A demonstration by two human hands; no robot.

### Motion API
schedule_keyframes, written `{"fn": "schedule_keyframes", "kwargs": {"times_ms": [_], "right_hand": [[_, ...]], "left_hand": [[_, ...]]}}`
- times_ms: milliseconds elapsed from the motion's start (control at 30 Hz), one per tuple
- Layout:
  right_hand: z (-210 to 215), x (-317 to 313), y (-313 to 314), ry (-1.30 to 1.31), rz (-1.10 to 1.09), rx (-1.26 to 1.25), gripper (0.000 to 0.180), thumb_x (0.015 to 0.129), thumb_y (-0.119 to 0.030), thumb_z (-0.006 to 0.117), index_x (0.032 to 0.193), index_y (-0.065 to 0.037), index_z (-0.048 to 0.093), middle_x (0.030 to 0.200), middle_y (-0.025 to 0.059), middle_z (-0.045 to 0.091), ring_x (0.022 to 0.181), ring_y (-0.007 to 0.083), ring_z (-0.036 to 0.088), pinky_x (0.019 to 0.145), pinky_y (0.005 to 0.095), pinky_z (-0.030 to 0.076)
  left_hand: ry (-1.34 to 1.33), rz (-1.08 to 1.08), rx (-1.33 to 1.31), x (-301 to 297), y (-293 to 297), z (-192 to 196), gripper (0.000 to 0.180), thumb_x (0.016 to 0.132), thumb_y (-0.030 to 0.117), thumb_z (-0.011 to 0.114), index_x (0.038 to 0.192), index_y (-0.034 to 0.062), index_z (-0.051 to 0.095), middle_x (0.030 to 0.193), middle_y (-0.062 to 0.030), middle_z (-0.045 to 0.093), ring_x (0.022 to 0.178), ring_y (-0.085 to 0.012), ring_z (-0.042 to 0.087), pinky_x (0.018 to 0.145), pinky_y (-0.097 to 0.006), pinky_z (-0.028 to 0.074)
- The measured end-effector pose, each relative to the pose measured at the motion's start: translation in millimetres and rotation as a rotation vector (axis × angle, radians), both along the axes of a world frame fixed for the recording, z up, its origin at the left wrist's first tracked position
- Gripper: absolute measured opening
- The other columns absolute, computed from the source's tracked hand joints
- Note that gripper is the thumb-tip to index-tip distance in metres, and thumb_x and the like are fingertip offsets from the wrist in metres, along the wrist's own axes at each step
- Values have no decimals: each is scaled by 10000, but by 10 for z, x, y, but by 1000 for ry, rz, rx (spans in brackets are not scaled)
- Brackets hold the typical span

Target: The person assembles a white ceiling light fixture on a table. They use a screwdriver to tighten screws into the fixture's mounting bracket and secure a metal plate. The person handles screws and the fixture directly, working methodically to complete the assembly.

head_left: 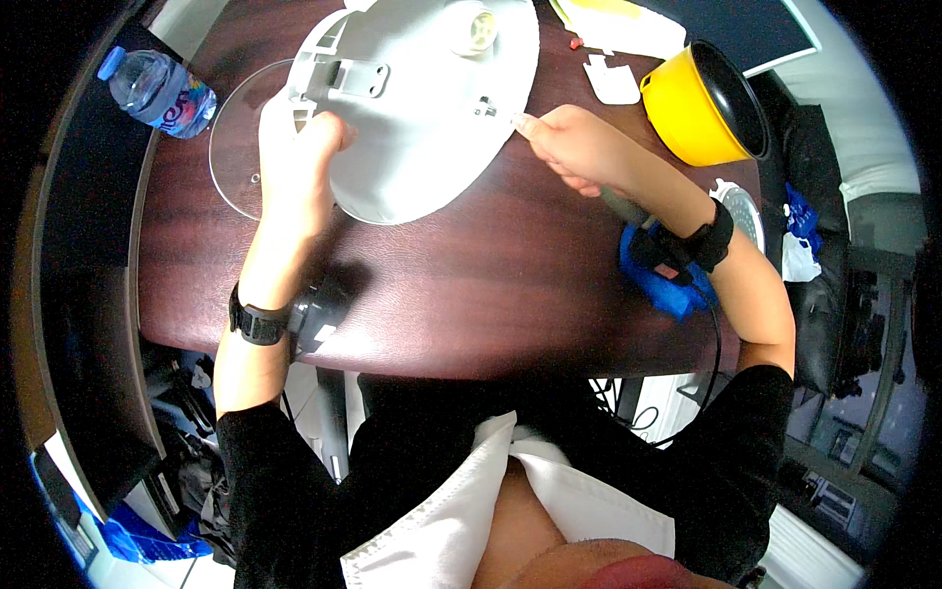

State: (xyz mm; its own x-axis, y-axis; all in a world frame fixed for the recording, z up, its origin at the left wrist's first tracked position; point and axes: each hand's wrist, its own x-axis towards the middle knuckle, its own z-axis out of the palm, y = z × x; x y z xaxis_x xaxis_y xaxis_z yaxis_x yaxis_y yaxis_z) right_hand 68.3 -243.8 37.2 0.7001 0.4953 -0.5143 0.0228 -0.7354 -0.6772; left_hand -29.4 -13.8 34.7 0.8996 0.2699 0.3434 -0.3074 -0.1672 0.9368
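On the dark wooden surface we steady the big grey oval appliance base lying at the far edge. Our left hand clamps its near-left rim; keep that grip firm so the base cannot turn. Our right hand closes on a screwdriver, tip at the base's right rim; hold it square. A yellow bowl crowds the right corner, a clear glass disc and a water bottle the left.

left hand curled in a grip, right hand fingers pinched, both forearms extended
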Motion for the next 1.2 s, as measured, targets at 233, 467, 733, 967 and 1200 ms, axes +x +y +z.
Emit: {"fn": "schedule_keyframes", "kwargs": {"times_ms": [233,467,733,967,1200], "right_hand": [[0,-143,21,77,-85,137,449,881,-392,362,538,-102,381,434,-2,340,341,115,333,327,254,277],[45,-44,-187,-1342,344,-271,434,788,-401,503,503,-73,522,447,108,491,425,265,514,408,347,395],[17,151,-190,-1510,532,-174,385,794,-375,502,532,-95,536,433,59,480,390,218,489,391,307,377],[-59,215,-216,-1499,516,-210,390,796,-376,500,524,-99,538,429,62,480,390,222,491,399,314,385],[-23,159,-192,-1434,506,-253,379,803,-336,514,542,-60,516,469,87,495,421,246,491,413,325,373]], "left_hand": [[-35,30,38,-26,-43,39,165,673,91,437,765,-13,525,648,1,495,582,-70,425,546,-214,360],[-16,1,4,3,36,-27,161,692,127,450,754,-2,524,690,-7,504,616,-74,442,574,-213,369],[-47,-1,1,46,34,-63,190,689,178,451,717,4,521,640,-6,500,591,-88,446,565,-227,371],[27,40,-48,44,-3,-41,192,685,183,463,725,5,522,649,-9,497,590,-87,436,562,-230,366],[24,27,-23,35,26,-49,201,686,182,473,753,0,524,660,-6,496,614,-84,435,582,-226,365]]}}
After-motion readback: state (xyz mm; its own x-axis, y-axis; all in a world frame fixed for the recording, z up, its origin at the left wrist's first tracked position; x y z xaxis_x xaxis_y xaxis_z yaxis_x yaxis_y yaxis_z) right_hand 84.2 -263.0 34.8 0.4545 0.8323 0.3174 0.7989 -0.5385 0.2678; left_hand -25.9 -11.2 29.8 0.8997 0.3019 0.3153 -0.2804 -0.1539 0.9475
